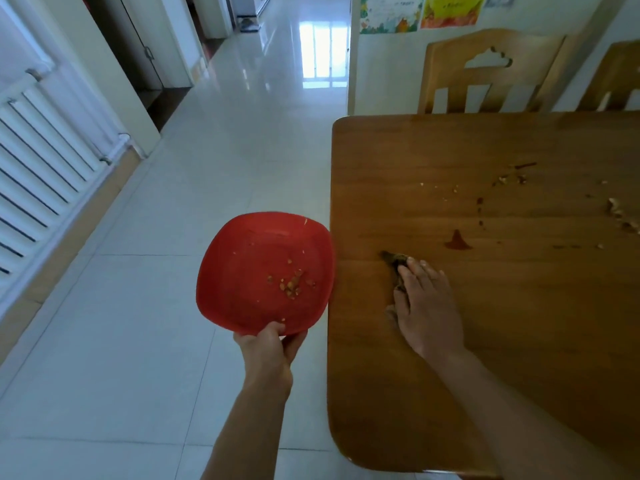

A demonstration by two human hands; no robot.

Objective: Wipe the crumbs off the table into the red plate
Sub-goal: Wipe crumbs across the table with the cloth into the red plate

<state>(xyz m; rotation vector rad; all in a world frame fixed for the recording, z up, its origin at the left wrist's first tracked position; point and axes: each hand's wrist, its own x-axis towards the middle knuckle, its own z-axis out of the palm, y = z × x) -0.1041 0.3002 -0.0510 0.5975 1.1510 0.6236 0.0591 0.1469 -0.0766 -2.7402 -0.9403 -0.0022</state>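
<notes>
My left hand (268, 351) grips the near rim of the red plate (242, 271) and holds it in the air just off the wooden table's (450, 150) left edge. A small heap of crumbs (292, 284) lies in the plate. My right hand (424, 306) lies flat on the table near its left edge, pressing on a dark brown cloth (394, 260) that sticks out past the fingertips. More crumbs (509, 178) are scattered farther right on the table, with a larger pile (621, 216) at the right edge of view. A reddish stain (458, 241) sits beyond my right hand.
Two wooden chairs (485, 74) stand at the table's far side. White tiled floor (138, 306) stretches left of the table, with a white radiator (38, 161) along the left wall and a hallway straight ahead.
</notes>
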